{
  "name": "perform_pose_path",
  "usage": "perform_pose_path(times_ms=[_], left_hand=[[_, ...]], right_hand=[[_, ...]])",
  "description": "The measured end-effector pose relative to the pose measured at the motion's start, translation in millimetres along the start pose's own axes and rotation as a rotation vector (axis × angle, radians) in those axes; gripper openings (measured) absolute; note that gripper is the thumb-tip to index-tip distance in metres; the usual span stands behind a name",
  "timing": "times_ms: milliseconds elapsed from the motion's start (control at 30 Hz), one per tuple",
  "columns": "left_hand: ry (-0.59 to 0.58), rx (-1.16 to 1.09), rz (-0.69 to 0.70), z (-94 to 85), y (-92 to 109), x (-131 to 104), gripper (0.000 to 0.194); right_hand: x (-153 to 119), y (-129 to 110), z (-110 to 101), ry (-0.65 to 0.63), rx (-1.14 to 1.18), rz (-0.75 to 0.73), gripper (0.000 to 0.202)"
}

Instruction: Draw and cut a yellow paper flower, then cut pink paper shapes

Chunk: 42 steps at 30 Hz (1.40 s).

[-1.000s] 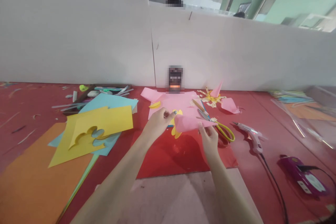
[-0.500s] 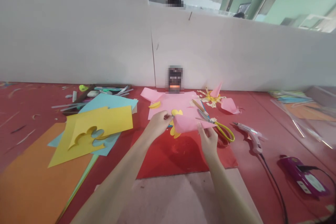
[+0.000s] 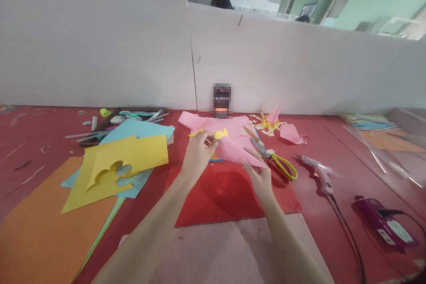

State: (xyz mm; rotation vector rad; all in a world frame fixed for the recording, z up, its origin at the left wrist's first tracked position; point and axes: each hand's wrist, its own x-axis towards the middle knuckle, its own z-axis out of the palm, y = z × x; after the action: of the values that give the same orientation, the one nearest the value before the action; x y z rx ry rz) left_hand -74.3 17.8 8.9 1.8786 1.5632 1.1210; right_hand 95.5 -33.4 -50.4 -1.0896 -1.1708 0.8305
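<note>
Pink paper rolled into a cone shape (image 3: 234, 150) lies between my hands, its tip pointing right. My left hand (image 3: 199, 151) is closed in a pinch at the wide end, beside a yellow paper flower piece (image 3: 221, 134). My right hand (image 3: 259, 175) grips the cone near its narrow end, fingers pressed to its lower edge. Pink sheets (image 3: 206, 125) lie behind, with scissors (image 3: 281, 164) with yellow handles just right of the cone. Part of the yellow piece is hidden by the cone and my left fingers.
Yellow sheet with cut-outs (image 3: 149, 153), orange paper (image 3: 43, 222) and blue paper (image 3: 138, 128) lie left. Glue gun (image 3: 321, 173) and purple device (image 3: 382, 222) with cords are right. A finished pink-and-yellow piece (image 3: 271, 120) sits behind the scissors; a white partition (image 3: 133, 53) stands beyond.
Both hands have shifted slightly, the left one to the left and the right one a little down. The cone now slopes down to the right, and the yellow piece has moved up and left.
</note>
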Motion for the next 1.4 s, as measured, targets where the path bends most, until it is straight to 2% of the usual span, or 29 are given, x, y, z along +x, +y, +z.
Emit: perform_pose_path(times_ms=[167,267,467,600,733,767,867,933,1133,1267,1400], left_hand=[[0.077,0.046,0.103,1.3,-4,1,0.005],[0.135,0.152,0.179,1.5,-4,1,0.005],[0.170,0.304,0.284,5.6,6,-5,0.006],[0.170,0.164,0.314,6.8,15,-9,0.013],[0.290,-0.049,0.207,-0.6,12,-4,0.016],[0.272,-0.068,0.175,-3.5,10,-2,0.015],[0.077,-0.122,0.088,-12.7,3,5,0.016],[-0.012,-0.156,0.056,-18.1,2,7,0.020],[-0.073,-0.100,0.132,-26.2,14,2,0.017],[0.042,-0.069,0.179,-32.4,22,-1,0.015],[0.266,-0.030,0.221,-45.0,19,3,0.015]], right_hand=[[-4,1,3,-0.047,-0.022,-0.012,0.043],[-6,5,6,-0.065,-0.028,0.008,0.045],[-8,7,12,-0.067,-0.009,0.118,0.047],[-7,8,12,-0.044,0.061,0.199,0.051],[-4,12,10,-0.023,0.204,0.216,0.053],[-4,13,9,-0.021,0.238,0.223,0.054],[-3,14,9,-0.023,0.298,0.241,0.054],[-3,14,9,-0.033,0.302,0.243,0.054],[-3,15,11,-0.074,0.188,0.249,0.047],[-2,16,10,-0.109,0.199,0.235,0.039],[-1,15,7,-0.095,0.210,0.242,0.044]])
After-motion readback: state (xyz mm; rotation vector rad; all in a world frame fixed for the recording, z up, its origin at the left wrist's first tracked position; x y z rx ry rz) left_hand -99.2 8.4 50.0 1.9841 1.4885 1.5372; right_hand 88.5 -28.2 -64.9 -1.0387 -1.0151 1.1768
